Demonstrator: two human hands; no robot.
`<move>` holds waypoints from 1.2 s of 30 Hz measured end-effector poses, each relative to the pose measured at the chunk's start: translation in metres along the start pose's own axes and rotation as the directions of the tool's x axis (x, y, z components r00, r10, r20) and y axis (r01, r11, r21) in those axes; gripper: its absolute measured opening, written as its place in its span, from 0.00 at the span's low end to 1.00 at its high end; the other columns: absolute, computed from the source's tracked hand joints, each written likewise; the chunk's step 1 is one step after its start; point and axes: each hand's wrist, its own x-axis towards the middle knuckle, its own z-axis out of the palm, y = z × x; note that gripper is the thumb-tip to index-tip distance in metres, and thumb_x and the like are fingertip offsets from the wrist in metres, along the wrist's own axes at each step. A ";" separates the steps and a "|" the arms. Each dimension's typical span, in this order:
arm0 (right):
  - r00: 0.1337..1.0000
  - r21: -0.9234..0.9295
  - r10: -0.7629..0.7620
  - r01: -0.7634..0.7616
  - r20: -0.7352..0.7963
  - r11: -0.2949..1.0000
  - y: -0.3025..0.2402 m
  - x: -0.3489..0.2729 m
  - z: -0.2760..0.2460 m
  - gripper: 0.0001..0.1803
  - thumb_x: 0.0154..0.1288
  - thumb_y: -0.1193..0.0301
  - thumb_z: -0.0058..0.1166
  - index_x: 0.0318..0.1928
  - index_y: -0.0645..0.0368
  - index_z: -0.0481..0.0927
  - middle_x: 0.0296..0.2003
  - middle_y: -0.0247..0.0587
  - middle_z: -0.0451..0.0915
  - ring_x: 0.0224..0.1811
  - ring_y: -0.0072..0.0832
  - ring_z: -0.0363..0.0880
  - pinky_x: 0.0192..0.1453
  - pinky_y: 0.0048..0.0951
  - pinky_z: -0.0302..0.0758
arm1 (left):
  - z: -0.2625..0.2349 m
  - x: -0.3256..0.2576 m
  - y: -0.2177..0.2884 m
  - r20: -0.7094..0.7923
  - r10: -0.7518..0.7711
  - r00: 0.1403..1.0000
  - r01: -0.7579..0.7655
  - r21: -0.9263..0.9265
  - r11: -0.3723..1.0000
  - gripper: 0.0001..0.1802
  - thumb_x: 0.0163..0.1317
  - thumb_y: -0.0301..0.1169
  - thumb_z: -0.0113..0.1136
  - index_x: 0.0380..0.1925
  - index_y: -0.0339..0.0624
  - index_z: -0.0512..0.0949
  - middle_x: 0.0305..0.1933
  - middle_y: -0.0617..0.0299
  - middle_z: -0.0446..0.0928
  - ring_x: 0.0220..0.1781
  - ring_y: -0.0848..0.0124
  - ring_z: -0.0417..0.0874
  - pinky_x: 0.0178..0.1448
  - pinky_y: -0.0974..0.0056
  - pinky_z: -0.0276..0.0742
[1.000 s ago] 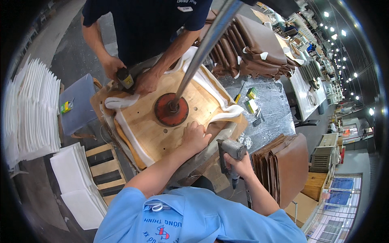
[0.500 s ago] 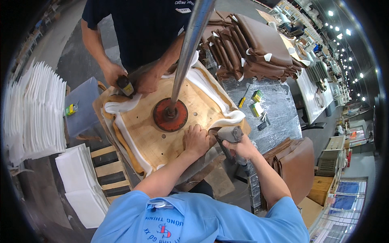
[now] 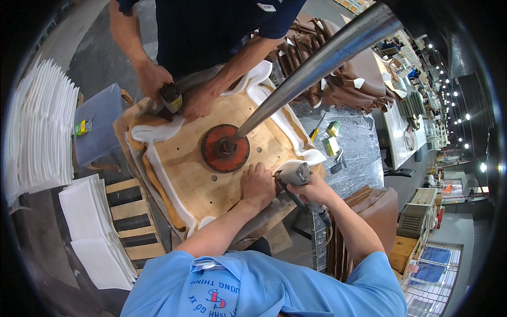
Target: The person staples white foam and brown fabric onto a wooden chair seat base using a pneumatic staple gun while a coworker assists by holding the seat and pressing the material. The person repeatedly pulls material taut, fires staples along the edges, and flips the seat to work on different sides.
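Note:
A square wooden seat panel (image 3: 227, 191) lies underside up, with white padding (image 3: 168, 187) folded over its rim. My left hand (image 3: 258, 186) rests on the panel's near edge, fingers bent and pressed together, gripping the brown cover's edge beside the thumb. In my right hand (image 3: 313, 190) is a grey staple gun (image 3: 293, 174), its nose at that same edge, close to my left thumb. The cover is mostly hidden under the panel. A round red press plate (image 3: 225, 159) on a metal rod (image 3: 322, 61) bears on the panel's middle.
Across the panel, a co-worker holds a second staple gun (image 3: 171, 98) at the far left corner. Brown covers (image 3: 351, 79) are heaped at the far right. A yellow screwdriver (image 3: 316, 130) and small boxes (image 3: 332, 146) lie on the wrapped table (image 3: 364, 148). White pads (image 3: 42, 127) are stacked left.
The view has shifted, so the rod now slants further right. My staple gun has moved slightly nearer my left hand. Both hands keep their hold.

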 end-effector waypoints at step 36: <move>0.998 -0.130 0.059 -0.061 -0.016 0.990 -0.012 -0.009 0.018 0.21 0.69 0.66 0.77 0.57 0.59 0.86 0.33 0.36 0.87 0.23 0.23 0.82 0.28 0.31 0.79 | 0.001 -0.016 -0.016 -0.011 0.056 0.998 -0.056 -0.019 0.998 0.11 0.68 0.38 0.69 0.37 0.42 0.87 0.52 0.53 0.78 0.62 0.51 0.76 0.66 0.45 0.70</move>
